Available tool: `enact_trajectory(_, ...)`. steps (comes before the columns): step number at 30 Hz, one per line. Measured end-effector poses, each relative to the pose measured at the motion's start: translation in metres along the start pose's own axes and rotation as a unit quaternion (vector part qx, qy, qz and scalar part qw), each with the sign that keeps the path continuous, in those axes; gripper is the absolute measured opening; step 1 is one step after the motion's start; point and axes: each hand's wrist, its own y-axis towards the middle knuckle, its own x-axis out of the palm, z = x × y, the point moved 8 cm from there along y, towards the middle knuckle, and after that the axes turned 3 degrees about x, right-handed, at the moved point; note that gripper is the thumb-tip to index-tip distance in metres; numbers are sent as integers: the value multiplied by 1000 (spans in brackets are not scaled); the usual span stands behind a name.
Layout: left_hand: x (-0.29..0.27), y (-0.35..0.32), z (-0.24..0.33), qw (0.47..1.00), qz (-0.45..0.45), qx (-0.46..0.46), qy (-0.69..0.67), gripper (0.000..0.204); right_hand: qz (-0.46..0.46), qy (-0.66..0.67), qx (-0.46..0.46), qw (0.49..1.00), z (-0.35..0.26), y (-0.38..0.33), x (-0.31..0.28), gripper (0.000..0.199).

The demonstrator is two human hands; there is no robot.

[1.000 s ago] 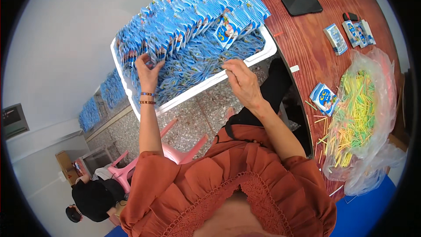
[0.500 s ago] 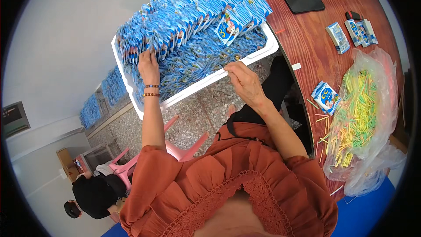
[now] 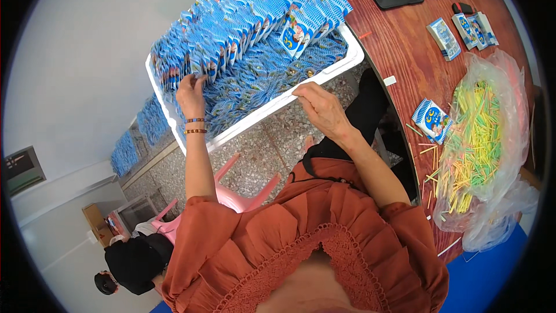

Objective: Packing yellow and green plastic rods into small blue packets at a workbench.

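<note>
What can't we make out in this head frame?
- Left hand: fingertips buried among the blue packets, so its grip is unclear.
- White crate: floor hidden by packets.
- Straws: blurred by their clear bag.
- Table: far side cut off by the picture's rim.

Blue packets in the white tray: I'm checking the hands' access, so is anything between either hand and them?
Nothing visible. The left hand already touches the packets, and the right hand rests at the tray rim beside them.
</note>
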Motion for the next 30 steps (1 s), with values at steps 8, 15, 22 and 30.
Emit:
enact_trajectory(8, 14, 3, -18, 997, -37, 28, 61, 49, 13, -4, 3, 1000, -2, -5, -14, 17)
enact_trajectory(15, -4, -27, 14, 998, 48, 29, 10, 57, 14, 15, 30, 999, 1, -16, -28, 19)
enact_trajectory(22, -24, -29, 44, 978, 183, 43, -86, 25, 79, -61, 6, 995, 6, -32, -56, 17)
enact_trajectory(30, 60, -72, 306, 873, -80, 177, -447, 12, 226, -390, 165, 877, 34, -110, -268, 16)
